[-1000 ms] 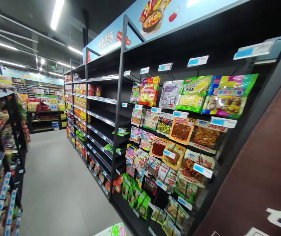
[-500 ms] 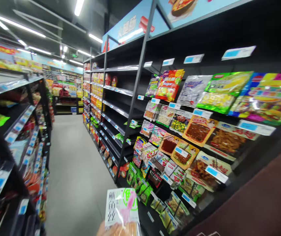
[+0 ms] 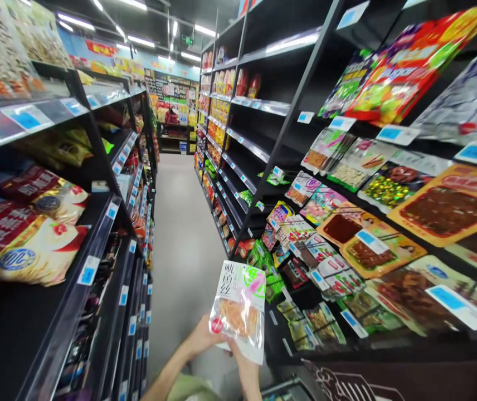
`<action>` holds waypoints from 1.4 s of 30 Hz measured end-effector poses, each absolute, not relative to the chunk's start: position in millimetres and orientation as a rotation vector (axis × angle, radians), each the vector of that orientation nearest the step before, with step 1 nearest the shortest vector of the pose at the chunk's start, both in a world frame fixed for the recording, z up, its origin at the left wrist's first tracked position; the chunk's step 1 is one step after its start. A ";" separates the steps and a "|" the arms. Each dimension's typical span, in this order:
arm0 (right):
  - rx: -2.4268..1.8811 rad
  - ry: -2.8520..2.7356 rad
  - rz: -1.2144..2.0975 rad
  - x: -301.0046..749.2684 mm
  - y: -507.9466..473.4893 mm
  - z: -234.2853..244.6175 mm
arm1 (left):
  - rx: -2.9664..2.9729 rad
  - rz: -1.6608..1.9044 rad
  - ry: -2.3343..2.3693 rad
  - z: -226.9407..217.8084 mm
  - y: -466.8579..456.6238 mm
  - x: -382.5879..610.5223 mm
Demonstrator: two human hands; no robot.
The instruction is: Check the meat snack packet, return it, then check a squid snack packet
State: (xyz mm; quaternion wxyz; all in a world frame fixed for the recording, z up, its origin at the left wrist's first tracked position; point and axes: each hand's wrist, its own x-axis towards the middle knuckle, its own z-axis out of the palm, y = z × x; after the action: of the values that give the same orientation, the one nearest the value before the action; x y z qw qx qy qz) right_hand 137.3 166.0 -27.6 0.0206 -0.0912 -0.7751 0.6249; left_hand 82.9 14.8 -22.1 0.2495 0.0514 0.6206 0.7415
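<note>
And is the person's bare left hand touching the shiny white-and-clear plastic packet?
Touching: the head view shows the left hand gripping the packet at its lower left edge.

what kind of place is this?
Most likely a supermarket aisle: a grey walkway between shelving units, rows of bagged snacks on display, and what look like price tags along the shelf edges.

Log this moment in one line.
left hand: holding white-and-clear rectangular plastic pouch; right hand: holding its lower edge; front: facing camera; place: grey aisle floor between black shelves
</note>
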 end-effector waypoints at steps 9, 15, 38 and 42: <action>-0.522 -2.389 1.953 186.0 169.6 -47.3 | 0.057 1.985 1.782 -17.2 6.0 123.2; -0.479 -2.425 1.913 201.0 179.1 -40.2 | 0.152 1.971 1.762 -18.5 13.8 129.0; -0.489 -2.063 1.960 222.3 164.3 -23.4 | 0.427 1.869 1.700 -8.5 21.6 124.8; -0.475 -2.073 1.907 223.8 164.7 -23.4 | 0.426 1.872 1.756 -12.3 20.3 129.5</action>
State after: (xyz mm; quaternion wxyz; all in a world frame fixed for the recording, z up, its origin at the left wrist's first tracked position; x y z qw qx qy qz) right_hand 223.8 164.7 -23.4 0.1422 -0.1647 -0.7184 0.6607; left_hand 129.5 20.3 -12.3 0.2669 0.1577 0.6504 0.6935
